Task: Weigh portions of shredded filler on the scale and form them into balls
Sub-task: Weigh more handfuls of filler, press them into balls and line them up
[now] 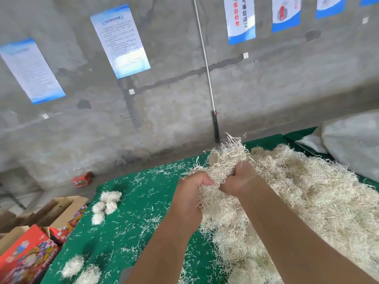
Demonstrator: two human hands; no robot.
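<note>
- While reading the bench from the left: printed cartons (26,257) off the table edge, best left alone and kept clear of loose strands.
- Near that edge, finished balls (106,203) in a small cluster on the green cloth (143,212), two more fluffier ones (80,269) nearer the bottom; useful as a gauge for how much filler makes one ball.
- Further right, left hand (190,193) curled tight on the lower side of a raised tuft of shredded filler (223,162), thumb tucked into the strands.
- Just beside it, right hand (240,179) fisted on the same tuft, knuckles almost touching the left; strands sprouting upward between both fists.
- Probably a tearing-off step: better to pull apart slowly, so trailing strands break free of the heap instead of dragging more along.
- Worth keeping the tuft modest, near the volume of the balls already made, since trimming on the scale costs time; no scale in view, so its place cannot be told.
- Rightmost, main filler heap (297,201) spread over the cloth beneath and past the hands, with a pale sack (352,140) behind; sensible to drop surplus back there rather than onto the scattered bits at centre.
</note>
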